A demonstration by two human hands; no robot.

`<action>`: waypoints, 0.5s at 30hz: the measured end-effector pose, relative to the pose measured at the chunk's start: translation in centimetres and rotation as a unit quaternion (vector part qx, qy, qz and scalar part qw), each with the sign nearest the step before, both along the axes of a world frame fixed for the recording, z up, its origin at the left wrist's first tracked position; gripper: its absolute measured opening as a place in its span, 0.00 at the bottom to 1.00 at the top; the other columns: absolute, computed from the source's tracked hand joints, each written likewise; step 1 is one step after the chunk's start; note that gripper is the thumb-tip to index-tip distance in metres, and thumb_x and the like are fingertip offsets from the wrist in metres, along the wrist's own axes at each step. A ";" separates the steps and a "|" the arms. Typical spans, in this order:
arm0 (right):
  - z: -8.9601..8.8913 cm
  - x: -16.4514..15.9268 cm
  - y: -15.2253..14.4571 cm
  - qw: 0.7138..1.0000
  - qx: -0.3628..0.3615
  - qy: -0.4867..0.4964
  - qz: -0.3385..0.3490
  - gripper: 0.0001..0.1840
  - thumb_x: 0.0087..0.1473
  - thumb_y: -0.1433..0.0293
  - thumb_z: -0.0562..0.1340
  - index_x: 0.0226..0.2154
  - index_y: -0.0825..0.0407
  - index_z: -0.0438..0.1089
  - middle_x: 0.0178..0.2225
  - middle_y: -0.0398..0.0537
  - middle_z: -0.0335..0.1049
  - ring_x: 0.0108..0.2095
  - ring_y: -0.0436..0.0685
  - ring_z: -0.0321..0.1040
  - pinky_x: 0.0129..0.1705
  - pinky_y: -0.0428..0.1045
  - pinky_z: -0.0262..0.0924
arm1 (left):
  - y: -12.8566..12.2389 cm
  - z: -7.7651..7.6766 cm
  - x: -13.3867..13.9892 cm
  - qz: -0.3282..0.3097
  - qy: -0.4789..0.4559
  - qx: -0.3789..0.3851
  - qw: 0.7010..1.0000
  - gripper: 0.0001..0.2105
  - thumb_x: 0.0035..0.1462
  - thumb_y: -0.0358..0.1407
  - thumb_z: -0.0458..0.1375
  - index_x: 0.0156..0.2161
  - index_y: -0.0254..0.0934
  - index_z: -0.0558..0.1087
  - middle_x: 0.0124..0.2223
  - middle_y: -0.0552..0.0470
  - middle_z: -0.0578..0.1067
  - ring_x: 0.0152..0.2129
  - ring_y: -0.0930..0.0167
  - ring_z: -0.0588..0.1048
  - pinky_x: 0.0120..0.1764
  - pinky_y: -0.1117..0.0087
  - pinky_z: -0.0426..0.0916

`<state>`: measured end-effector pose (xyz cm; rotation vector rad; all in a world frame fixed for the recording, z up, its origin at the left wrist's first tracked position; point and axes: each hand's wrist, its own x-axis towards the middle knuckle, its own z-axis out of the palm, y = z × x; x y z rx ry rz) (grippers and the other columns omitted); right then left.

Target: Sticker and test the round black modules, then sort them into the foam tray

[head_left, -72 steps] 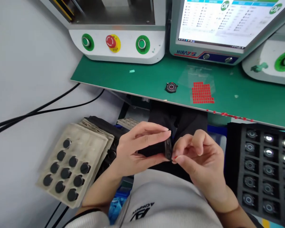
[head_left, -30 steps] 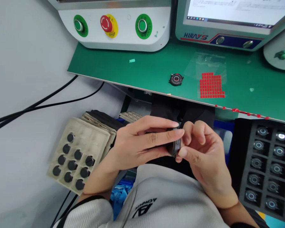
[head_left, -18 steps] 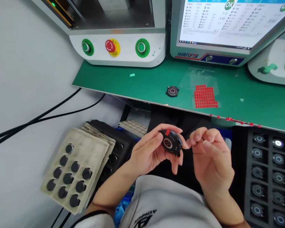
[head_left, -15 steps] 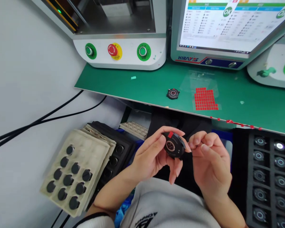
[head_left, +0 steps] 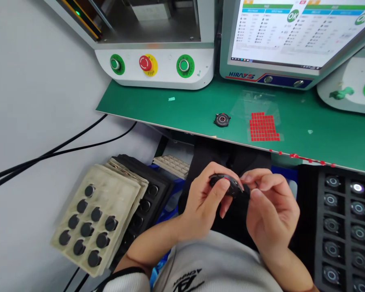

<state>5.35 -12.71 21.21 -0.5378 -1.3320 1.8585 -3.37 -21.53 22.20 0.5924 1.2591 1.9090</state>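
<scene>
My left hand (head_left: 202,202) is closed round a black smartwatch case (head_left: 235,189), thumb on its sensor back and fingers on the other side. The case is tilted, so its edge shows more than its face. Part of a red sticker peeks out by the thumb. Close to the right edge of the case, my right hand (head_left: 273,215) has thumb and index finger drawn into a pinch. A tiny dark sliver seems to be at those fingertips, too small to name.
On the green bench (head_left: 188,111) lie another watch case (head_left: 222,119) and a sheet of red stickers (head_left: 263,126). A beige tray (head_left: 118,182) of round black parts stands left; a black foam tray (head_left: 346,194) of watches stands right. Behind are a machine with buttons (head_left: 158,67) and a monitor (head_left: 280,36).
My left hand has turned the smartwatch case, so its back is tipped out of sight and the thumb now covers it. My right fingers have shifted slightly and stay beside its edge.
</scene>
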 end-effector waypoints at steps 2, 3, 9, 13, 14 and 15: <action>0.1 -0.1 0.2 0.998 0.056 -0.007 0.003 0.11 0.57 0.80 0.61 0.39 0.50 0.70 0.38 0.47 0.71 0.41 0.52 0.70 0.42 0.49 0.68 | -0.2 0.2 0.0 0.002 0.060 -0.021 0.998 0.09 0.69 0.39 0.49 0.44 0.38 0.69 0.32 0.55 0.70 0.17 0.82 0.64 0.19 0.82 0.60; 0.3 -0.1 0.3 0.996 0.091 -0.011 0.000 0.13 0.56 0.82 0.61 0.41 0.51 0.71 0.39 0.47 0.71 0.42 0.53 0.70 0.43 0.49 0.68 | -0.3 0.3 0.0 0.000 0.095 -0.035 0.995 0.08 0.69 0.38 0.49 0.45 0.38 0.68 0.33 0.55 0.71 0.18 0.82 0.65 0.20 0.81 0.62; 1.6 0.7 1.7 0.961 0.273 -0.032 0.019 0.26 0.46 0.89 0.65 0.45 0.52 0.71 0.41 0.46 0.75 0.43 0.54 0.74 0.44 0.50 0.70 | -0.7 0.5 -0.6 -0.021 0.293 -0.097 0.951 0.09 0.65 0.31 0.51 0.50 0.38 0.65 0.45 0.48 0.72 0.34 0.74 0.73 0.35 0.74 0.71; 2.1 1.3 2.5 0.941 0.332 -0.046 0.043 0.25 0.46 0.90 0.65 0.44 0.53 0.71 0.39 0.45 0.76 0.42 0.53 0.75 0.45 0.49 0.72 | -0.4 0.2 -0.6 0.003 0.396 -0.087 0.914 0.12 0.64 0.27 0.51 0.51 0.36 0.64 0.46 0.45 0.73 0.42 0.71 0.74 0.43 0.70 0.72; 2.2 1.5 2.7 0.936 0.345 -0.049 0.044 0.24 0.46 0.90 0.66 0.44 0.54 0.71 0.38 0.45 0.77 0.42 0.53 0.75 0.45 0.49 0.73 | -0.4 0.2 -0.5 0.011 0.420 -0.088 0.903 0.12 0.63 0.26 0.52 0.51 0.35 0.64 0.46 0.45 0.73 0.43 0.71 0.74 0.45 0.70 0.72; 2.3 1.6 2.8 0.931 0.360 -0.053 0.042 0.24 0.46 0.90 0.66 0.43 0.54 0.71 0.38 0.45 0.77 0.42 0.53 0.76 0.45 0.49 0.73 | -0.3 0.1 -0.5 0.018 0.443 -0.090 0.892 0.12 0.63 0.26 0.52 0.52 0.35 0.65 0.46 0.44 0.73 0.43 0.71 0.74 0.45 0.69 0.73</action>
